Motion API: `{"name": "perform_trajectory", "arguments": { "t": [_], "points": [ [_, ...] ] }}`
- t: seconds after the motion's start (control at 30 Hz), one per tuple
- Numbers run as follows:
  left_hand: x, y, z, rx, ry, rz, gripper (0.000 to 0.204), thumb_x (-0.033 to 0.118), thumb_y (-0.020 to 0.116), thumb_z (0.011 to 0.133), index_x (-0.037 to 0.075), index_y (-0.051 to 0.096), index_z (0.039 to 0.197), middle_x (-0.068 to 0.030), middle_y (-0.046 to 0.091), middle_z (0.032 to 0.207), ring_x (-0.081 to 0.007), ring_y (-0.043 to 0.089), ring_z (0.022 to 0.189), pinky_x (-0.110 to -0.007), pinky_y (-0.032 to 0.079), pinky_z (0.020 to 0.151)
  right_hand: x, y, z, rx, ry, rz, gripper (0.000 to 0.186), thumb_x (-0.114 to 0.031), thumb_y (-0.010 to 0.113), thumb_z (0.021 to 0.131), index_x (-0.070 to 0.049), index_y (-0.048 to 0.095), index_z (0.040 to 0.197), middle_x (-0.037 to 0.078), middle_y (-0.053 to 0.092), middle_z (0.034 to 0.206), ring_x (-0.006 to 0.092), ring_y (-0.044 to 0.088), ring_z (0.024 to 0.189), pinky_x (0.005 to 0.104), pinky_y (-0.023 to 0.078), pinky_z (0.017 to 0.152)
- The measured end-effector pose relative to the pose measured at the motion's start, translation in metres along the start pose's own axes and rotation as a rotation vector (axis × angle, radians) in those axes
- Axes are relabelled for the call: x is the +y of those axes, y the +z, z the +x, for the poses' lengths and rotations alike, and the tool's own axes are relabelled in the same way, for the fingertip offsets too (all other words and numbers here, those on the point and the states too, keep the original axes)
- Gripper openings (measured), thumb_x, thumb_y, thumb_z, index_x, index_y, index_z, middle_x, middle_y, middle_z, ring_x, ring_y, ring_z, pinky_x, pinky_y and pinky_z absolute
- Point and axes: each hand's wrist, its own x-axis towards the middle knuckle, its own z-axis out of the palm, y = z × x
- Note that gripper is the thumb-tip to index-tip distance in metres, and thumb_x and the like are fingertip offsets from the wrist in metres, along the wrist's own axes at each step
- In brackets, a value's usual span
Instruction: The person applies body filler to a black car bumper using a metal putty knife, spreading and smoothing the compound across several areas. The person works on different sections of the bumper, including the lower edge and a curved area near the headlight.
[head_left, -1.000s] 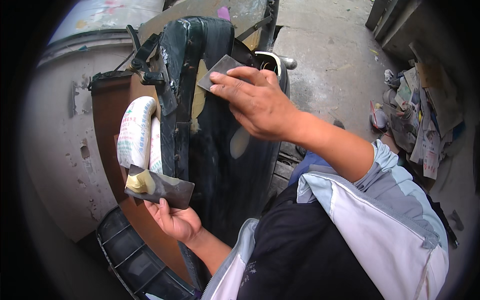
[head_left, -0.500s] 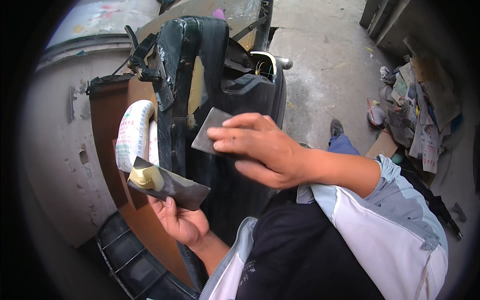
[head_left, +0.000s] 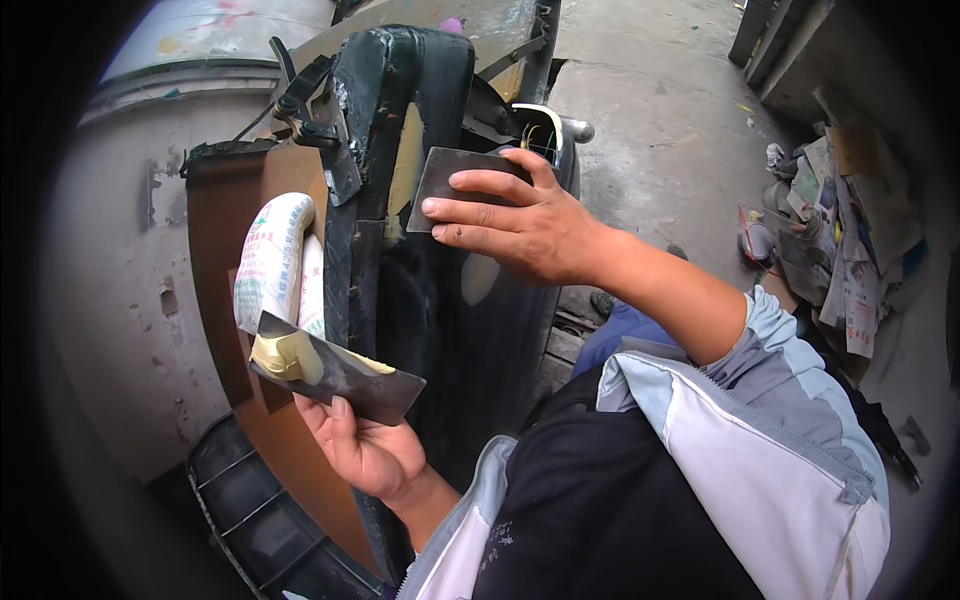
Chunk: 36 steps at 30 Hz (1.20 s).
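My left hand holds a flat dark metal putty plate, thumb on the near edge. A lump of pale yellow putty sits at its left end, with a thin streak along the far edge. My right hand grips a dark rectangular putty spreader, fingers spread over its upper face. The spreader is over a dark green vehicle panel, beside a long yellow filler strip. Whether it touches the panel cannot be told. A pale filler patch shows below my right hand.
A white printed sack lies left of the panel on a brown curved part. Black brackets stick out at the far left. Scrap cardboard and paper lean by the right wall. A black ribbed part is at lower left.
My right hand has moved away from me with the spreader, uncovering the pale patch. A putty streak now shows along the plate's far edge. My left hand has barely moved.
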Motion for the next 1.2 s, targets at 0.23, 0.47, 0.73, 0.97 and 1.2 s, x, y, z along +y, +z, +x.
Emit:
{"name": "perform_trajectory", "arguments": {
  "t": [0.23, 0.47, 0.73, 0.97, 1.2],
  "points": [
    [-0.001, 0.006, -0.008, 0.166, -0.035, 0.075, 0.057, -0.004, 0.051, 0.094, 0.0, 0.043, 0.15, -0.0172, 0.056, 0.145, -0.0302, 0.056, 0.134, -0.047, 0.043, 0.118, 0.004, 0.013, 0.01, -0.07, -0.06, -0.008, 0.049, -0.011, 0.06, 0.093, -0.031, 0.062, 0.138, -0.012, 0.046, 0.159, 0.0137, 0.033, 0.152, 0.0553, 0.009, 0.124],
    [-0.005, 0.001, -0.01, 0.17, -0.055, 0.068, 0.057, -0.003, 0.052, 0.093, 0.0, 0.043, 0.15, -0.0168, 0.056, 0.146, -0.0301, 0.054, 0.135, -0.047, 0.04, 0.119, 0.008, 0.018, 0.012, -0.083, -0.071, 0.003, 0.049, -0.011, 0.059, 0.093, -0.032, 0.062, 0.138, -0.013, 0.046, 0.159, 0.0134, 0.032, 0.152, 0.0557, 0.01, 0.124],
    [-0.006, 0.005, -0.006, 0.196, -0.059, 0.072, 0.058, -0.004, 0.052, 0.093, -0.001, 0.041, 0.15, -0.0183, 0.055, 0.146, -0.0307, 0.055, 0.135, -0.047, 0.041, 0.119, 0.003, 0.023, -0.006, -0.044, -0.022, -0.018, 0.043, -0.012, 0.064, 0.092, -0.029, 0.067, 0.131, -0.011, 0.054, 0.154, 0.0148, 0.043, 0.144, 0.0508, 0.021, 0.122],
    [-0.006, 0.007, -0.002, 0.164, -0.049, 0.073, 0.054, -0.004, 0.052, 0.094, -0.001, 0.043, 0.147, -0.0181, 0.055, 0.145, -0.0304, 0.055, 0.135, -0.047, 0.041, 0.118, -0.011, 0.005, -0.013, -0.023, 0.121, 0.098, 0.051, -0.008, 0.066, 0.087, -0.023, 0.064, 0.136, -0.006, 0.054, 0.154, 0.0207, 0.045, 0.14, 0.0478, 0.029, 0.111],
    [-0.007, 0.003, -0.005, 0.152, -0.057, 0.055, 0.056, -0.004, 0.051, 0.093, -0.001, 0.042, 0.148, -0.0173, 0.055, 0.145, -0.03, 0.054, 0.135, -0.047, 0.041, 0.119, -0.019, 0.006, 0.016, 0.072, 0.297, 0.122, 0.055, -0.008, 0.064, 0.088, -0.017, 0.058, 0.142, 0.0, 0.055, 0.152, 0.0242, 0.049, 0.133, 0.0447, 0.035, 0.098]
  ]
}}
